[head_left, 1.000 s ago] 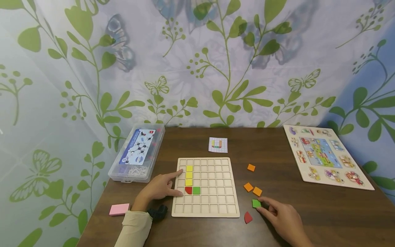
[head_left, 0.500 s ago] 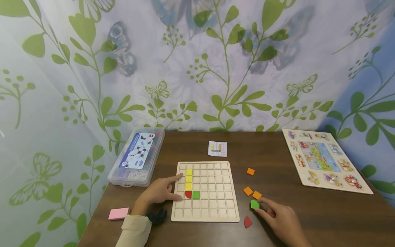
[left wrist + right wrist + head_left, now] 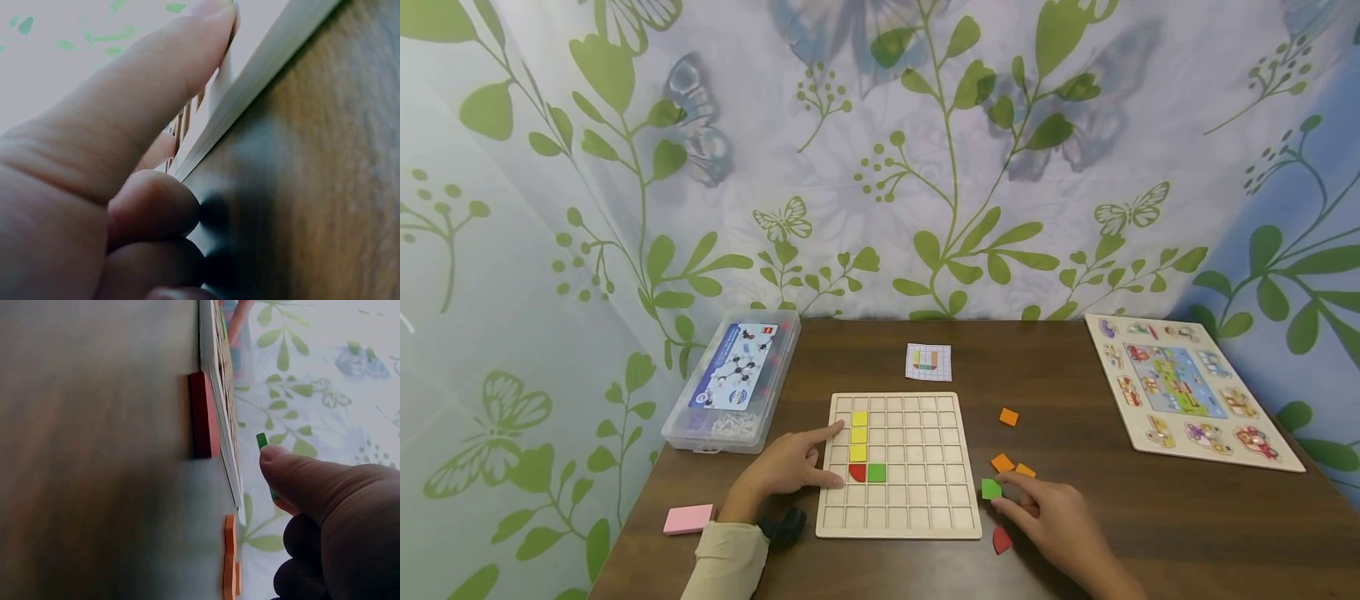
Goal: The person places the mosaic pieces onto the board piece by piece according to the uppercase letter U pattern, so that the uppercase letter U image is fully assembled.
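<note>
A pale wooden grid board (image 3: 917, 496) lies on the table. In its cells sit a column of yellow square tiles (image 3: 858, 436), a red quarter-round tile (image 3: 857, 472) below them and a green square tile (image 3: 877, 473) beside the red one. My left hand (image 3: 786, 468) rests its outstretched index finger and thumb on the board's left edge; the left wrist view shows the thumb on the rim. Between thumb and index finger, my right hand (image 3: 1052, 508) pinches another green square tile (image 3: 990, 489), raised just right of the board. A loose red quarter-round tile (image 3: 203, 415) lies below it.
Orange tiles (image 3: 1009, 417) lie right of the board. A small pattern card (image 3: 928, 362) is behind it. At the left are a clear plastic box (image 3: 730, 383) and a pink block (image 3: 688, 519); a wooden peg puzzle (image 3: 1195, 392) is at the back right.
My right hand has picked the green square tile up off the table and carried it left toward the board. My left hand stays on the board's edge. The head view has tilted slightly.
</note>
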`<state>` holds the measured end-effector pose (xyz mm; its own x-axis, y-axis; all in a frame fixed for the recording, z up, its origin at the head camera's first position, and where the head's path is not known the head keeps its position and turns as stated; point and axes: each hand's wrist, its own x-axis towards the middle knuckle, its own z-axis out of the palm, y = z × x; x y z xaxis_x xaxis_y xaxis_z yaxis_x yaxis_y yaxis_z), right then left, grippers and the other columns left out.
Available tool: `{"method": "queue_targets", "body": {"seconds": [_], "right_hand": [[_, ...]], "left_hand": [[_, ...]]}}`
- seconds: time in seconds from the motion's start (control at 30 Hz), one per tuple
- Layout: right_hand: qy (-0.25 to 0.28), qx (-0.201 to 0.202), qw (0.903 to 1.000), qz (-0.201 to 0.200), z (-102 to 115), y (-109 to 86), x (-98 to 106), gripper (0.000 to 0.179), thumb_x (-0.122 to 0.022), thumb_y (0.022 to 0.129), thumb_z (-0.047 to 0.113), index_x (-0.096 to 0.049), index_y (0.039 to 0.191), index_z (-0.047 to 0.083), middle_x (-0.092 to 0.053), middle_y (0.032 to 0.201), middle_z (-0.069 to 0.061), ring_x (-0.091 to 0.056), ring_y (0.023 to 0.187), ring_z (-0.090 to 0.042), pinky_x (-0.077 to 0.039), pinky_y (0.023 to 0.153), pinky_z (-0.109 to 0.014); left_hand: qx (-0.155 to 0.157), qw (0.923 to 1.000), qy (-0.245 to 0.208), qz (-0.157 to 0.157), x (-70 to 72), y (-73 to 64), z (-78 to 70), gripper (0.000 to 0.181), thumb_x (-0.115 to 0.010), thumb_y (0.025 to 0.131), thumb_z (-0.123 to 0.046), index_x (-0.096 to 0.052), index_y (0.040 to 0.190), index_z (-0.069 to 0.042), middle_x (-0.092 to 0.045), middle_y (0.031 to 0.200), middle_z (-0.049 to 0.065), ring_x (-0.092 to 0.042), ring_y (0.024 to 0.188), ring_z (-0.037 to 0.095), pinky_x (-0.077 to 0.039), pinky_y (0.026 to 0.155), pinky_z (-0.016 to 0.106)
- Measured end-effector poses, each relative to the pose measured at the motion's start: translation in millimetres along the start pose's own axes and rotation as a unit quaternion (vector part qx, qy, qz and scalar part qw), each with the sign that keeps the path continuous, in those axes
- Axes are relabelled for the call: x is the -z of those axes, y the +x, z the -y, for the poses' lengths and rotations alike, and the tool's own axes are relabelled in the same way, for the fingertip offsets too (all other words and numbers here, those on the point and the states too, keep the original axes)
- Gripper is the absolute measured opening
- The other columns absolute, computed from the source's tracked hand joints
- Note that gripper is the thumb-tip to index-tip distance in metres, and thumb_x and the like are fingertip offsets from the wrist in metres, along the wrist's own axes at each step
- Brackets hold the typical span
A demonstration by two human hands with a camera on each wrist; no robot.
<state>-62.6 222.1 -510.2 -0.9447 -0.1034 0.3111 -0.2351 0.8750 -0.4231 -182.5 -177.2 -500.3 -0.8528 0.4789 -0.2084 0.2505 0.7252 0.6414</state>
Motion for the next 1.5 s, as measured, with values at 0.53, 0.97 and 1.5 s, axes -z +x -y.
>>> {"method": "queue_targets", "body": {"seconds": [0.53, 0.97, 1.5], "right_hand": [[0.113, -0.009, 0.9928, 0.04, 30, 18.8, -23, 0.023, -0.086, 0.083, 0.031, -0.076, 0.104, 0.027, -0.03, 0.057, 0.021, -0.024, 0.051, 0.003, -0.027, 0.05, -0.021], [0.132, -0.004, 0.9897, 0.055, 47, 37.5, -36, 0.021, -0.086, 0.084, 0.027, -0.076, 0.102, 0.024, -0.033, 0.058, 0.02, -0.028, 0.052, 0.002, -0.026, 0.051, -0.021], [0.118, 0.02, 0.9909, 0.062, 61, 52.4, -51, 0.02, -0.086, 0.084, 0.029, -0.078, 0.1, 0.023, -0.033, 0.057, 0.02, -0.028, 0.051, 0.002, -0.024, 0.051, -0.021]], "left_hand": [[-0.003, 1.0, 0.0, -0.001, -0.3, -0.6, 1.1, 0.091, -0.086, 0.079, -0.05, -0.045, 0.156, -0.024, -0.039, 0.058, -0.007, -0.032, 0.052, 0.01, -0.026, 0.051, 0.028], [0.007, 0.9999, 0.015, 0.0, 0.3, -0.1, -0.1, 0.091, -0.084, 0.079, -0.053, -0.045, 0.156, -0.027, -0.038, 0.057, -0.007, -0.031, 0.052, 0.011, -0.028, 0.053, 0.029], [0.015, 0.9998, 0.013, 0.0, 2.0, -0.6, -3.5, 0.091, -0.085, 0.079, -0.051, -0.045, 0.157, -0.026, -0.04, 0.059, -0.005, -0.034, 0.053, 0.012, -0.029, 0.053, 0.029]]}}
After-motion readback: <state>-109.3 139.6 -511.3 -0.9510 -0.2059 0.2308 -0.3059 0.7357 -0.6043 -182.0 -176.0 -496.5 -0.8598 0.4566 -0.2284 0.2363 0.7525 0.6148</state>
